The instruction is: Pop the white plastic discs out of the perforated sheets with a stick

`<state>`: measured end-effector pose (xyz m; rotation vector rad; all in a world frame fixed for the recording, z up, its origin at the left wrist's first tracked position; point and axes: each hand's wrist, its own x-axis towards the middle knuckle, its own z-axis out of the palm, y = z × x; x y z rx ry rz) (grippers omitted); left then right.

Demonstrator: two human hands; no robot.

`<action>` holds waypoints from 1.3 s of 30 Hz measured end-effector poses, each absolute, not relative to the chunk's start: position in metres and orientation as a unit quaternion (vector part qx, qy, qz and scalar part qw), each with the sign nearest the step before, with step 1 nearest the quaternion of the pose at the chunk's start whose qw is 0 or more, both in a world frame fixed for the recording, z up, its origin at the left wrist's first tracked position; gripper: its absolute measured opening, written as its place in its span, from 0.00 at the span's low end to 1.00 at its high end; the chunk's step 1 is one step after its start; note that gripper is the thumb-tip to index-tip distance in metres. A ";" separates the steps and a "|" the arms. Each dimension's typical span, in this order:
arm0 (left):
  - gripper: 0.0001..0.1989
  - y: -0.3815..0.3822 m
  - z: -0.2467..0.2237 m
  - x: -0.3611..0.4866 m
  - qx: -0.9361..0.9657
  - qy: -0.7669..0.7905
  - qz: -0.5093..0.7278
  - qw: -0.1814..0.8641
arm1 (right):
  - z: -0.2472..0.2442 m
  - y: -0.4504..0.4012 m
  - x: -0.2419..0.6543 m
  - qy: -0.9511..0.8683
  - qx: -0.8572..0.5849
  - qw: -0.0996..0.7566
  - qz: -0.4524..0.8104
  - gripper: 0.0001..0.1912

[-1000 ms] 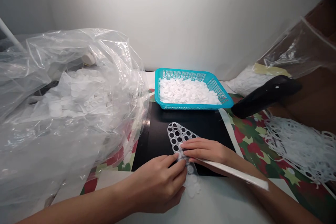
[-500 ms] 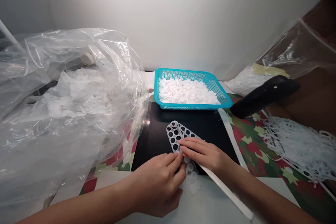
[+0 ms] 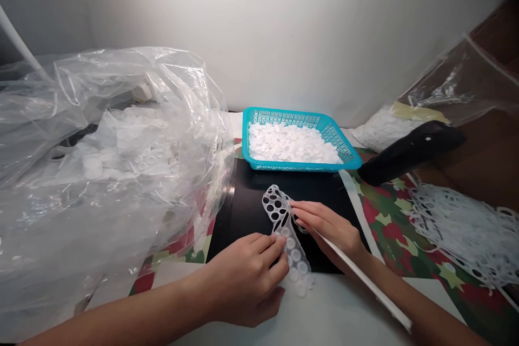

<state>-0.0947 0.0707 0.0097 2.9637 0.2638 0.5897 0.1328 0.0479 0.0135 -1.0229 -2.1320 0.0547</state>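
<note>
A translucent perforated sheet (image 3: 274, 206) lies over the black mat (image 3: 247, 189), its far part with open holes, its near part with round discs in place. The fingertips of my left hand (image 3: 253, 275) pinch the sheet's left edge near its middle. Higher up and to the right, my right hand (image 3: 330, 227) has its fingers together on the folded part of the sheet. A long white stick (image 3: 365, 278) runs under the right palm toward the lower right, also in that hand. A few loose discs (image 3: 300, 286) rest at the sheet's near end.
Behind the mat stands a turquoise basket (image 3: 298, 165) of white discs. A large clear bag (image 3: 194, 184) with white pieces fills the left. At the right are a black handle-like object (image 3: 409, 152), a heap of perforated scraps (image 3: 466, 232) and another clear bag (image 3: 441, 84).
My right hand has moved slightly right and up, and the sheet's upper part is now folded and twisted. More disc-filled sheet shows between the hands. My left hand has hardly moved.
</note>
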 end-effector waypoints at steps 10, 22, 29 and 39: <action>0.20 0.074 0.010 -0.095 0.971 0.101 0.198 0.089 | 0.018 0.046 0.134 -0.792 -0.448 0.413 0.034 0.15; 0.18 0.080 0.009 -0.095 0.963 0.118 0.228 0.078 | 0.022 0.048 0.152 -0.822 -0.423 0.377 0.060 0.16; 0.15 0.092 0.014 -0.096 0.966 0.110 0.228 0.057 | 0.001 0.047 0.148 -0.900 -0.323 0.276 0.094 0.18; 0.15 0.086 0.013 -0.095 0.968 0.029 0.248 0.026 | 0.006 0.048 0.149 -0.891 -0.332 0.274 0.145 0.11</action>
